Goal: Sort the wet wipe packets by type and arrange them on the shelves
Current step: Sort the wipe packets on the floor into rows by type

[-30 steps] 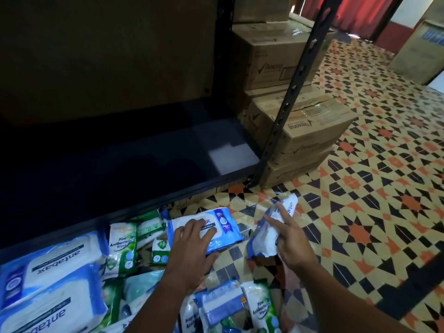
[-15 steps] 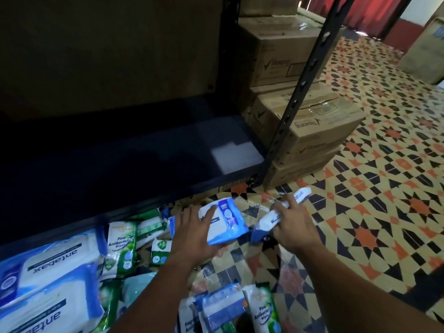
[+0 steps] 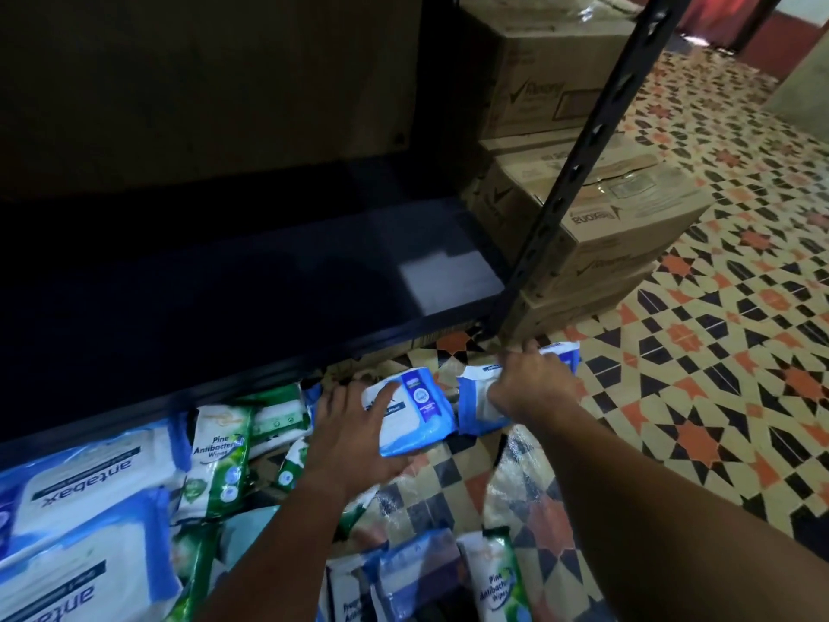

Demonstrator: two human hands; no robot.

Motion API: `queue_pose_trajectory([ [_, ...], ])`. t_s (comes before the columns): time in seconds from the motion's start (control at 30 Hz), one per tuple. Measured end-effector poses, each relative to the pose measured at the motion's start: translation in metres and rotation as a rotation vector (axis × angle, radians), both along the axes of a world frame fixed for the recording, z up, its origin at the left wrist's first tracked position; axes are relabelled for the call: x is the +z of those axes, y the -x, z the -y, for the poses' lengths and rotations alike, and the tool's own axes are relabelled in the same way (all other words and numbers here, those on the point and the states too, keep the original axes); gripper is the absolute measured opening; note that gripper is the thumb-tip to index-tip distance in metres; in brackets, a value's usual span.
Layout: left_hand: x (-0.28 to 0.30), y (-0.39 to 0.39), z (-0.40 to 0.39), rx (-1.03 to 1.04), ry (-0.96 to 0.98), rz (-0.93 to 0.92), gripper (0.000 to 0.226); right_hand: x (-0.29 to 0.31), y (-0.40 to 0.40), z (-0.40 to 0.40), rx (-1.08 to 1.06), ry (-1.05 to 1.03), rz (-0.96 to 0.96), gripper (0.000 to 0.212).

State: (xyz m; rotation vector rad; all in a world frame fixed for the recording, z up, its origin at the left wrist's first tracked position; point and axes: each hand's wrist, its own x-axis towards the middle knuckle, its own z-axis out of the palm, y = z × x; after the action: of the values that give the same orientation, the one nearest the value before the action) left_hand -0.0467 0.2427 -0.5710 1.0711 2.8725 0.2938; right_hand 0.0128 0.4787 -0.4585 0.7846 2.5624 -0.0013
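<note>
Both hands are loaded here: the left hand (image 3: 359, 435) grips a blue-and-white packet (image 3: 415, 410) with the thumb over its face, and the right hand (image 3: 531, 381) is wrapped around a second blue packet (image 3: 477, 399) held more on edge. Both hover just above the tiled floor (image 3: 673, 397), right below the front lip of the dark bottom shelf (image 3: 269, 298). I'd lift them over that lip together, lay them flat, labels the same way, tucked into one corner so the green pine wipes (image 3: 220, 460) get their own spot. The packs look soft and glossy, so they'll probably slide and sag if gripped loosely
</note>
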Motion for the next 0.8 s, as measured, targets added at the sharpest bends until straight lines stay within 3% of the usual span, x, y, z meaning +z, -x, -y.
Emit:
queue_pose_trajectory([
  [0.23, 0.001, -0.013, 0.004, -0.042, 0.036, -0.048, 0.114, -0.025, -0.003, 0.003, 0.119, 0.13, -0.019, 0.075],
  [0.4, 0.002, -0.013, 0.003, -0.04, 0.071, -0.044, 0.114, -0.044, -0.015, 0.011, 0.053, 0.225, -0.111, 0.075],
  [0.6, 0.0, 0.002, -0.003, -0.075, 0.029, -0.055, 0.113, -0.044, -0.022, 0.003, 0.131, 0.195, 0.019, 0.108],
  [0.8, -0.002, 0.004, -0.007, -0.039, 0.038, -0.025, 0.113, -0.045, -0.01, 0.01, 0.068, 0.145, 0.016, 0.102],
])
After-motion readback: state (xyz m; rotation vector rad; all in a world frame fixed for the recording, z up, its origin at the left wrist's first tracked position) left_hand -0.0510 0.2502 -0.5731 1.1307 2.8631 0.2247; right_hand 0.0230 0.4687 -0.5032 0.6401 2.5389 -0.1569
